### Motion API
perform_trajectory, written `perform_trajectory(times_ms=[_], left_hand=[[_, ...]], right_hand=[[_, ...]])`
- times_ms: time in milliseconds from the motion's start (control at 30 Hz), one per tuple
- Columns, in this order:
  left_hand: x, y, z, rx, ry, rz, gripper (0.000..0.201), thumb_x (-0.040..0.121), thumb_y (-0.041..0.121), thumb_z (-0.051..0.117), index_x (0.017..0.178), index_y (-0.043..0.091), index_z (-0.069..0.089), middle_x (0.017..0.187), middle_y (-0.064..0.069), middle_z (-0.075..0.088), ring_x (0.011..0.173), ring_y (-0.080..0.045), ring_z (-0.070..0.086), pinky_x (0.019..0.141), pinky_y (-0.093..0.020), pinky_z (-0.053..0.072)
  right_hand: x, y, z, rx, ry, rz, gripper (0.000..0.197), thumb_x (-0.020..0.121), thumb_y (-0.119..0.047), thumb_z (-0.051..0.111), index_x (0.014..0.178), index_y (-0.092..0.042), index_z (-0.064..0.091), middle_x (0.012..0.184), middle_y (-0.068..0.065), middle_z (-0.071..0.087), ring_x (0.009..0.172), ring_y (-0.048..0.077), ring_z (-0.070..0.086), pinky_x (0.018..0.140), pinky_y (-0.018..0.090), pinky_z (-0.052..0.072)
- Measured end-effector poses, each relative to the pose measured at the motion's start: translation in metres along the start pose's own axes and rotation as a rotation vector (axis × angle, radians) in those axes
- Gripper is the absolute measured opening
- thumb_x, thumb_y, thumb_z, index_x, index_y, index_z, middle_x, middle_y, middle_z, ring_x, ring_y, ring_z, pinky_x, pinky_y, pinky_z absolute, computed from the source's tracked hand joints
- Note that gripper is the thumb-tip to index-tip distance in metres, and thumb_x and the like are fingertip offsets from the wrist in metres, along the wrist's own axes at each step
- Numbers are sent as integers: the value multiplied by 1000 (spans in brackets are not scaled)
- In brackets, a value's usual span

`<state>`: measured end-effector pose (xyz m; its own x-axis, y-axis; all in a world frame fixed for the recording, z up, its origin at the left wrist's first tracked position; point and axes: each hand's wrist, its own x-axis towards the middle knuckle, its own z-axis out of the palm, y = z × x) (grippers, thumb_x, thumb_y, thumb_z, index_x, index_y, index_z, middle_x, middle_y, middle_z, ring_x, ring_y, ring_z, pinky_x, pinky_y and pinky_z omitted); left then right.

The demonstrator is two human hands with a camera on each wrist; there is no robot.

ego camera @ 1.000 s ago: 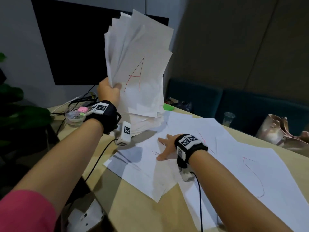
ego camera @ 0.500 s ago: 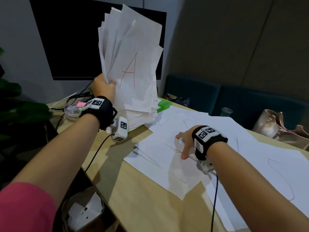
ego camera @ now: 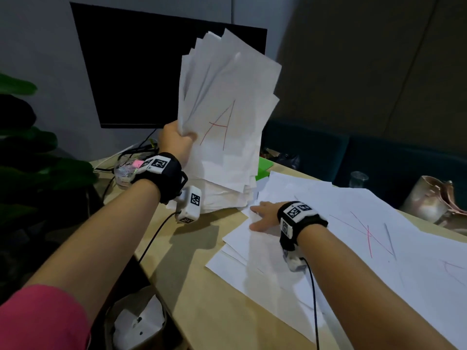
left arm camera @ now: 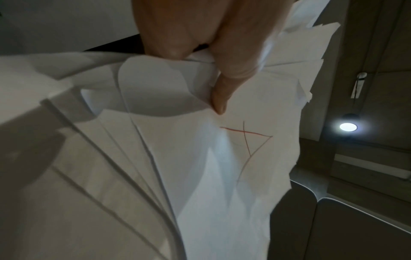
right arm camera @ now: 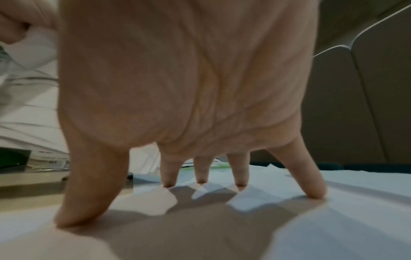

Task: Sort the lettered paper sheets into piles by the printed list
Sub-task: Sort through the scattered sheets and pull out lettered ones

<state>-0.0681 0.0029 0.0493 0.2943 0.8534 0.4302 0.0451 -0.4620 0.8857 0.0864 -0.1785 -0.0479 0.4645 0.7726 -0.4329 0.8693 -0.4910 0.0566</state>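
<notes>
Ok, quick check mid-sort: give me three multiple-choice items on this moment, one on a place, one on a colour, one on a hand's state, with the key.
1. Where is the right hand?
A. On the sheets on the table
B. On the monitor
C. In the air

2. What colour is the A on the front sheet of the held stack?
A. Blue
B. Red
C. Green

3. What is the left hand doing?
A. Lying flat
B. Hanging idle
C. Gripping the stack

Key: 1 A, spread fingers touch the paper; 2 B, strokes show red in two views; 3 C, thumb clamps the front sheet.
</notes>
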Motion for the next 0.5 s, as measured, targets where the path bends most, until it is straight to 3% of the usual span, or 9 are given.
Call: perform_trajectory(times_ms=[67,133,233,333,367,433,500], left_hand=[[3,-6,-1,0,-46,-29,29,78,13,68,106,9,67,100,-8,70,94,-27,67,89,-43,54],[5,-11,-2,-41,-84,-63,34,70,12,71,103,6,69,99,-10,71,93,-28,68,87,-45,55],[9,-22,-1,-117,-101,-117,36,66,3,75,102,-2,67,98,-15,69,92,-28,67,88,-48,54],[7,-28,-5,-161,-136,-192,35,71,-5,73,105,-5,65,102,-20,66,95,-30,64,93,-47,51],[3,-27,-7,-152,-158,-218,33,74,-7,71,107,-7,64,103,-20,65,95,-30,63,94,-45,50],[-1,-36,-9,-124,-214,-272,35,78,-9,68,113,-8,62,111,-20,64,102,-30,62,98,-42,48],[-7,-49,-11,-41,-313,-350,38,81,-6,68,118,-5,60,120,-16,62,107,-27,60,102,-40,44]], right_hand=[[5,1,-3,-10,14,-25,76,87,-64,48,150,-34,18,155,2,25,138,27,32,107,39,29],[1,5,-10,-19,12,-28,74,84,-65,51,147,-35,27,149,-3,37,132,24,41,94,29,32],[-7,15,-18,10,-55,-16,62,84,-61,56,134,-26,49,134,-4,52,123,20,50,82,24,34],[-10,28,-24,119,-117,23,50,85,-53,61,121,-18,60,120,-1,61,110,22,58,96,31,45],[-11,33,-25,203,-121,45,43,89,-44,60,122,-18,60,120,-1,60,106,22,59,97,34,46],[-15,44,-28,527,-21,87,33,96,-22,53,127,-12,55,121,6,62,94,24,64,75,32,53],[-20,48,-25,951,102,134,26,101,-17,43,123,-5,51,100,15,67,71,26,64,57,29,51]])
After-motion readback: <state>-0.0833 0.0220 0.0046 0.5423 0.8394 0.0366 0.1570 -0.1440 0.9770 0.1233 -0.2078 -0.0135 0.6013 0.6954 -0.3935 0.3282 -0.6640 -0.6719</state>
